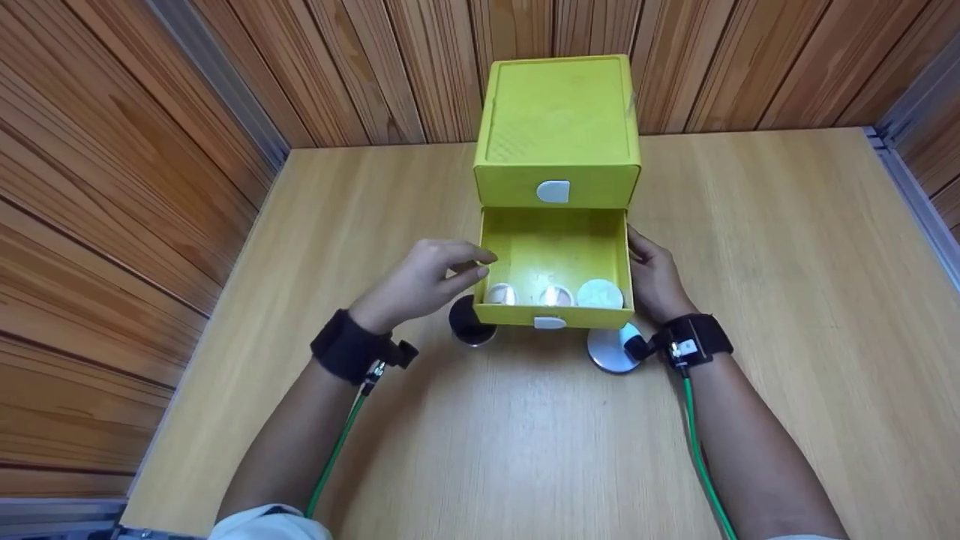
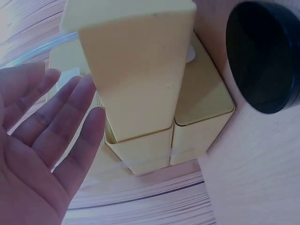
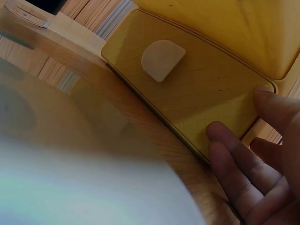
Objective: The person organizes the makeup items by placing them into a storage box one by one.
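A yellow drawer unit (image 1: 559, 112) stands at the back of the table, one drawer (image 1: 555, 244) pulled out below its top drawer. Three round whitish items lie along the drawer's front: a small one (image 1: 501, 294) at left, another small one (image 1: 556, 295) in the middle, a larger disc (image 1: 599, 294) at right. My left hand (image 1: 427, 281) is at the drawer's left wall, its fingers extended and holding nothing. My right hand (image 1: 660, 285) is at the right side, its fingertips (image 3: 218, 131) by the front of a closed lower drawer (image 3: 201, 89).
A black round object (image 1: 471, 321) stands on the table under the drawer's left front corner. Near the right wrist is a silvery round object (image 1: 611, 352), partly hidden by the drawer. Wood-plank walls (image 1: 420, 67) border the table (image 1: 480, 450) at the back and left.
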Demonstrator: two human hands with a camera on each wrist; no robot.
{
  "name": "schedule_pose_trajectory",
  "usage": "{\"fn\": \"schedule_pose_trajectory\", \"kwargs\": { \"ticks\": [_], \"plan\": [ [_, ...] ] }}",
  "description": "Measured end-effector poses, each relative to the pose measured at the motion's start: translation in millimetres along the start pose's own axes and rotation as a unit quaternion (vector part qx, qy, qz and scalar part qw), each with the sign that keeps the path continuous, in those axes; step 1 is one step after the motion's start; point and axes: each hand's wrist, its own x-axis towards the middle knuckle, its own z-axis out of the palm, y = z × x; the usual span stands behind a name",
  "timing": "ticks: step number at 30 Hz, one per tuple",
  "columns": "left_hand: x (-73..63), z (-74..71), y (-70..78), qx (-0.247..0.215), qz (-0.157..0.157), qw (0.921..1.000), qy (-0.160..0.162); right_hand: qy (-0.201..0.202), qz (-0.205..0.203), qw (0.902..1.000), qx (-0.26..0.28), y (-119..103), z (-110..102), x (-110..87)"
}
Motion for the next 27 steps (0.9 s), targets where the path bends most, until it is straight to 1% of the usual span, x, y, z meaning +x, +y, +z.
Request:
{"fn": "schedule_pose_trajectory", "kwargs": {
  "ticks": [2, 3, 6, 11, 13, 16, 19, 21, 25, 27],
  "plan": [
    [-4.8, 0.7, -1.6, -0.008, 0.002, 0.9999, 0.012, 0.003, 0.001, 1.0000, -0.006, 1, 0, -0.3],
    [-7.0, 1.0, -1.9, -0.010, 0.004, 0.9997, 0.020, 0.005, 0.000, 1.0000, -0.005, 5, -1, 1.4],
    [-12.3, 2.4, -2.6, -0.010, 0.005, 0.9992, 0.038, 0.006, 0.001, 1.0000, -0.004, 5, -2, 1.7],
    [-22.2, 7.2, -3.5, -0.021, -0.005, 0.9984, 0.053, 0.007, -0.002, 1.0000, 0.000, 5, -1, 2.3],
    [-28.0, 9.2, -4.0, -0.024, -0.015, 0.9978, 0.060, 0.005, -0.002, 1.0000, 0.000, 4, 1, 2.8],
    [-37.4, 11.3, -4.9, -0.030, -0.040, 0.9960, 0.075, 0.003, -0.003, 1.0000, 0.001, 3, 4, 3.8],
    [-44.7, 14.7, -7.1, -0.042, -0.073, 0.9935, 0.077, 0.002, -0.005, 1.0000, 0.005, -1, 5, 4.0],
    [-48.2, 18.2, -8.9, -0.050, -0.096, 0.9917, 0.070, 0.001, -0.007, 1.0000, 0.001, -5, 4, 3.5],
    [-53.5, 26.9, -12.5, -0.070, -0.136, 0.9873, 0.043, -0.004, -0.004, 0.9999, -0.013, -14, 2, -1.2],
    [-55.6, 31.0, -14.6, -0.082, -0.153, 0.9843, 0.032, -0.008, 0.004, 1.0000, -0.002, -21, 1, -5.2]
  ]
}}
